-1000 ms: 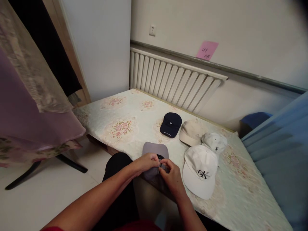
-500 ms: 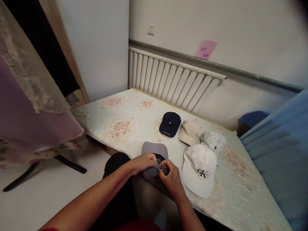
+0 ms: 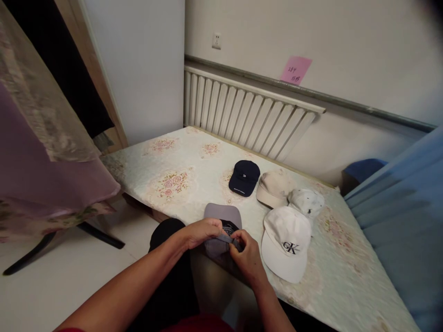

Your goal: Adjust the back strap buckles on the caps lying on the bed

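Cap (image 3: 231, 225), a purplish-grey one, is tipped with its inside facing up, right at the near edge of the counter (image 3: 197, 170), brim pointing in over the floral cover and the crown hanging about at the edge. The left hand (image 3: 203, 233) has thumb and fingers pinched together on one end of the back strap (image 3: 226, 238), basically no gap there. The right hand (image 3: 248, 254) is doing much the same at the other end, fingers curled, thumb and fingertips closed on the strap. So it's stretched between the two, and the inside of the crown looks dark with some pale lettering I can't read from here.

Four more caps are sitting out, btw. A navy cap (image 3: 244, 178) is nearer the far edge, brim towards us. Just right of it there's a beige cap (image 3: 274, 188), then a smaller white cap (image 3: 307, 203) with a tiny dark logo. The bigger white cap (image 3: 289, 244) with the large dark letters partly overlaps that one from our side, its brim near the near edge. Radiator (image 3: 249, 113) runs behind the far edge, and a blue curtain (image 3: 404, 207) hangs by the right end.
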Motion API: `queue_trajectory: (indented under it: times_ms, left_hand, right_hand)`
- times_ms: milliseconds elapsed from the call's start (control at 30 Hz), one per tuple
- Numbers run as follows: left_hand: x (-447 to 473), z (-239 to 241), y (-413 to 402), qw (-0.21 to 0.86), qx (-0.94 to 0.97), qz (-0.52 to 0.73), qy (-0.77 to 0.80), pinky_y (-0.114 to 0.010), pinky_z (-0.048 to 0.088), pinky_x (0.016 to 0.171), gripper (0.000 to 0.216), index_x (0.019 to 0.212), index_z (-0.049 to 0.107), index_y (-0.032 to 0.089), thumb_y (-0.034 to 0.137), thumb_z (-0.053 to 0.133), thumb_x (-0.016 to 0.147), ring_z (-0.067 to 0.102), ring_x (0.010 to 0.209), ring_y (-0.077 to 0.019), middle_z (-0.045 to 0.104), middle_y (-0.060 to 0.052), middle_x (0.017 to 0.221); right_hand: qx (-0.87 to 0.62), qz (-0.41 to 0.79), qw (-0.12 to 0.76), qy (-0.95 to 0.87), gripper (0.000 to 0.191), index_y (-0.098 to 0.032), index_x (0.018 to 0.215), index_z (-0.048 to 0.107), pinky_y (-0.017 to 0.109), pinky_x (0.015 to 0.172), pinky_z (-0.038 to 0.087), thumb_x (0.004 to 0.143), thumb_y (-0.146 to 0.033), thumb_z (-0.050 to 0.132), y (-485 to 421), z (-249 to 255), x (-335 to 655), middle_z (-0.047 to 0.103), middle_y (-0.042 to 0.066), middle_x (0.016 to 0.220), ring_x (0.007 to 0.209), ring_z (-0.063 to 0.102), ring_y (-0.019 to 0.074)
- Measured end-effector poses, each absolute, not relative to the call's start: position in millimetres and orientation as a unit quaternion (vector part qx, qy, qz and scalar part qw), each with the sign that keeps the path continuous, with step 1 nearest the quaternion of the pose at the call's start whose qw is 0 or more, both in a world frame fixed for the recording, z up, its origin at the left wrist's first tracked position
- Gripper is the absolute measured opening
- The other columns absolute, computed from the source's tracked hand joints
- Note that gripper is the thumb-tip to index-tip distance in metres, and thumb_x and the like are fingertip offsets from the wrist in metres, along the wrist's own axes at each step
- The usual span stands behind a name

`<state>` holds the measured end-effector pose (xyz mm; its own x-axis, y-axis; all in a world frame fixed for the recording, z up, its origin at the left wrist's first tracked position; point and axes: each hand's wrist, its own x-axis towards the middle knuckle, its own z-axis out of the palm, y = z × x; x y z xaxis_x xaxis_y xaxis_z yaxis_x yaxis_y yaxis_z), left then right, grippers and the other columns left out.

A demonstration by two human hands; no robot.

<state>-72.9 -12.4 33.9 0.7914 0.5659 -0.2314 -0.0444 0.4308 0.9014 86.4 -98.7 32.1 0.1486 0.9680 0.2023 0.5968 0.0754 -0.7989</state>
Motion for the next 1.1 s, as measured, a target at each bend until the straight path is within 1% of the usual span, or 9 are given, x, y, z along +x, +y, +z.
queue_trajectory:
  times_ms: [100, 333, 433, 500, 600, 700, 800, 900, 1100]
  left_hand:
    - [-74.8, 33.5, -10.9, 0.818, 0.482, 0.178, 0.259, -0.025, 0.041, 0.067, 0.012, 0.063, 0.046, 0.017, 0.019, 0.057, 0.057, 0.059, 0.075, -0.0145, 0.067, -0.004, 0.084]
    - [-75.7, 28.8, -7.8, 0.817, 0.486, 0.174, 0.259, -0.024, 0.038, 0.06, 0.015, 0.062, 0.044, 0.017, 0.023, 0.057, 0.057, 0.057, 0.072, -0.0144, 0.065, -0.006, 0.085]
    - [-76.8, 30.5, -7.8, 0.791, 0.517, 0.18, 0.273, -0.021, 0.032, 0.055, 0.016, 0.063, 0.045, 0.017, 0.027, 0.057, 0.062, 0.05, 0.062, -0.0105, 0.058, -0.001, 0.071]
    - [-78.2, 33.8, -8.5, 0.776, 0.533, 0.186, 0.283, -0.02, 0.029, 0.053, 0.017, 0.068, 0.051, 0.016, 0.03, 0.059, 0.066, 0.044, 0.058, -0.0084, 0.052, 0.003, 0.064]
    - [-79.5, 38.1, -10.2, 0.747, 0.576, 0.171, 0.284, -0.02, 0.03, 0.056, 0.026, 0.084, 0.058, 0.016, 0.036, 0.062, 0.069, 0.044, 0.063, -0.0086, 0.053, 0.003, 0.07]
    - [-78.5, 35.7, -11.3, 0.722, 0.623, 0.122, 0.274, -0.021, 0.033, 0.06, 0.034, 0.093, 0.059, 0.018, 0.029, 0.068, 0.062, 0.049, 0.068, -0.0101, 0.057, 0.003, 0.076]
    - [-76.9, 28.5, -10.3, 0.721, 0.631, 0.1, 0.269, -0.021, 0.034, 0.059, 0.031, 0.087, 0.061, 0.018, 0.017, 0.066, 0.057, 0.05, 0.065, -0.0097, 0.058, 0.004, 0.072]
    - [-78.1, 24.3, -7.2, 0.745, 0.608, 0.102, 0.254, -0.021, 0.036, 0.061, 0.027, 0.084, 0.061, 0.017, 0.014, 0.063, 0.057, 0.052, 0.064, -0.0091, 0.061, 0.004, 0.071]
    - [-87.6, 27.6, -0.3, 0.774, 0.58, 0.103, 0.234, -0.021, 0.038, 0.065, 0.025, 0.084, 0.061, 0.017, 0.017, 0.064, 0.059, 0.055, 0.067, -0.0095, 0.064, 0.002, 0.077]
  right_hand:
    - [-0.641, 0.227, 0.406, -0.61, 0.011, -0.021, 0.074, 0.056, 0.026, 0.058, 0.037, 0.065, -0.016, 0.053, -98.4, 30.3, 87.2, 0.054, -0.002, 0.063, 0.06, 0.047, 0.0148]
    - [-0.637, 0.228, 0.405, -0.615, 0.013, -0.021, 0.075, 0.057, 0.027, 0.061, 0.039, 0.064, -0.015, 0.052, -98.3, 28.5, 88.1, 0.055, -0.002, 0.065, 0.063, 0.049, 0.0157]
    - [-0.637, 0.245, 0.399, -0.612, 0.015, -0.021, 0.077, 0.058, 0.027, 0.06, 0.039, 0.064, -0.015, 0.052, -98.7, 29.2, 89.5, 0.054, -0.002, 0.065, 0.063, 0.049, 0.0157]
    - [-0.64, 0.258, 0.397, -0.605, 0.016, -0.021, 0.079, 0.058, 0.027, 0.06, 0.039, 0.064, -0.015, 0.053, -99.2, 29.4, 90.5, 0.054, -0.002, 0.065, 0.063, 0.049, 0.0157]
    - [-0.639, 0.28, 0.405, -0.591, 0.017, -0.021, 0.08, 0.058, 0.027, 0.061, 0.04, 0.065, -0.016, 0.054, -99.9, 28.7, 91.8, 0.055, -0.002, 0.065, 0.063, 0.05, 0.0158]
    - [-0.619, 0.331, 0.416, -0.578, 0.02, -0.022, 0.084, 0.06, 0.027, 0.06, 0.041, 0.065, -0.016, 0.056, -100.0, 27.5, 93.8, 0.058, -0.002, 0.068, 0.062, 0.051, 0.0156]
    - [-0.584, 0.408, 0.414, -0.567, 0.029, -0.022, 0.092, 0.061, 0.027, 0.061, 0.043, 0.064, -0.015, 0.058, -99.6, 26.8, 99.4, 0.06, -0.001, 0.073, 0.065, 0.054, 0.0156]
    - [-0.554, 0.488, 0.387, -0.552, 0.037, -0.022, 0.099, 0.061, 0.026, 0.062, 0.042, 0.063, -0.013, 0.06, -99.4, 27.5, 109.2, 0.06, -0.003, 0.072, 0.066, 0.055, 0.0144]
    - [-0.542, 0.539, 0.343, -0.546, 0.025, -0.02, 0.093, 0.062, 0.026, 0.061, 0.039, 0.068, -0.017, 0.059, -101.2, 30.6, 124.7, 0.061, -0.004, 0.065, 0.062, 0.055, 0.0136]
